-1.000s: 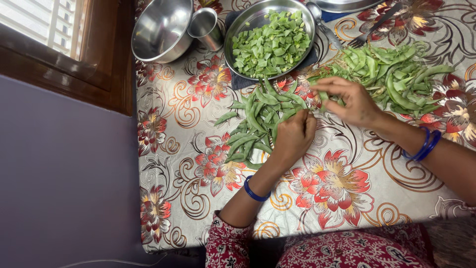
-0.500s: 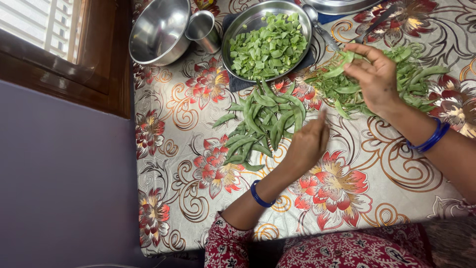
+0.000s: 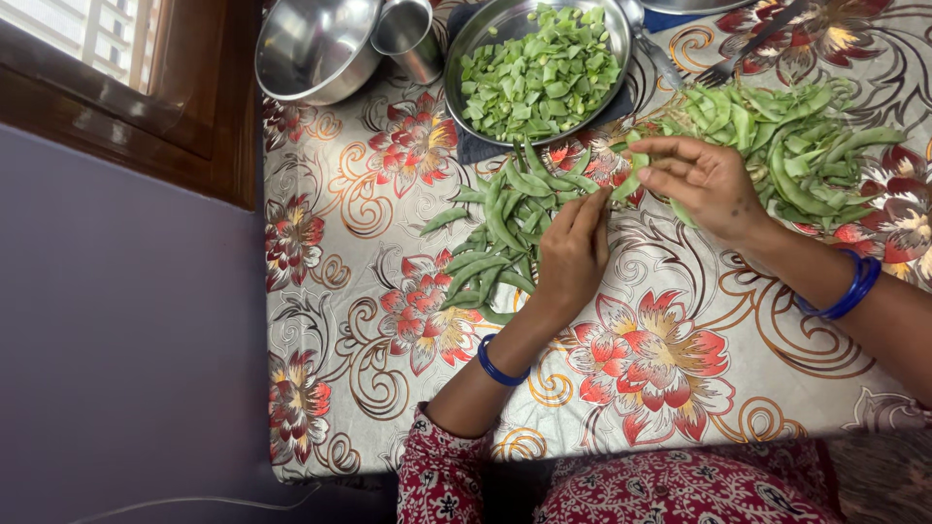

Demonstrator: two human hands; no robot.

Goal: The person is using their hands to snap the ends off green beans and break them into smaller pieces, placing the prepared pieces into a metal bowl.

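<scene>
My right hand point(image 3: 701, 182) pinches a green bean pod point(image 3: 630, 179) between thumb and fingers, just left of a big heap of pods point(image 3: 796, 146) at the table's right. My left hand point(image 3: 573, 254) rests with fingers stretched toward that pod, its fingertips close to the pod's lower end. Left of it lies a smaller pile of trimmed pods point(image 3: 500, 233). A steel plate point(image 3: 458, 53) full of chopped bean pieces point(image 3: 539, 76) stands beyond both hands.
The table has a floral cloth point(image 3: 641, 369). At the far left stand an empty steel bowl point(image 3: 311, 44) and a steel cup point(image 3: 408, 34). A fork point(image 3: 743, 49) lies at the far right. A wooden window frame point(image 3: 184, 107) and purple wall border the left.
My right hand went to the big heap and came back toward the middle with a pod. My left hand drew back, then reached up to meet it.
</scene>
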